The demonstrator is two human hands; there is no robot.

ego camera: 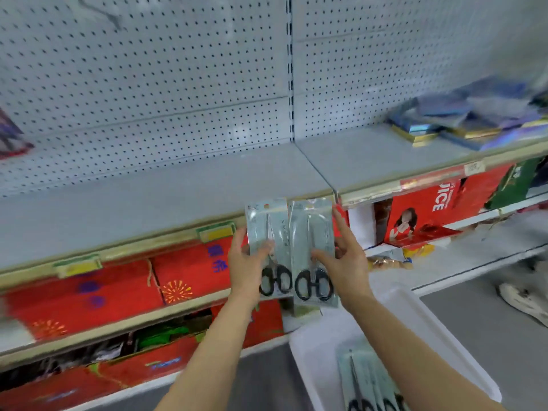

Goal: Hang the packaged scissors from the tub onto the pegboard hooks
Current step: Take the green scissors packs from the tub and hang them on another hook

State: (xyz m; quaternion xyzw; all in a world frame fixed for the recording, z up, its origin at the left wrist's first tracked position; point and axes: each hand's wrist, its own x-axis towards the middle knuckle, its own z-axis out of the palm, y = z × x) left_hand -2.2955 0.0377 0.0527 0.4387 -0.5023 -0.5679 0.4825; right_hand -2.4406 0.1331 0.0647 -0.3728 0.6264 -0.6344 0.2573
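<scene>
I hold two packs of black-handled scissors upright, side by side, in front of the shelf edge. My left hand grips the left scissors pack by its left side. My right hand grips the right scissors pack by its right side. A white tub sits below at the lower right with several more scissors packs lying in it. The grey pegboard fills the wall above the shelf; no hooks show on it in this blurred view.
A grey shelf runs below the pegboard. Blue and gold boxes are stacked on its right end. Red boxes fill the lower shelves. A white shoe stands on the grey floor at right.
</scene>
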